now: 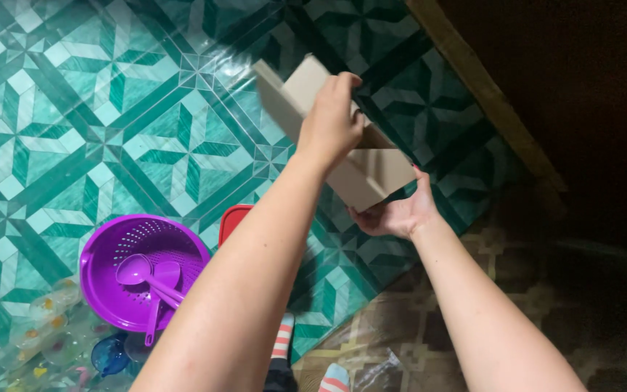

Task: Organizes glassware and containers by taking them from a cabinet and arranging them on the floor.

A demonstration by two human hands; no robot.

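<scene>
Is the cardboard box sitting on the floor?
No, both hands, left hand and right hand, hold the cardboard box up above the green patterned floor.

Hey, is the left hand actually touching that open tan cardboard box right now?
Touching. The head view shows the left hand gripping the top edge of the tan cardboard box, its fingers curled over the flap.

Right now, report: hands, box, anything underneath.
Left hand grips box from above. Right hand holds its lower end. Box held above the floor. Purple colander, red lid lower left.
</scene>
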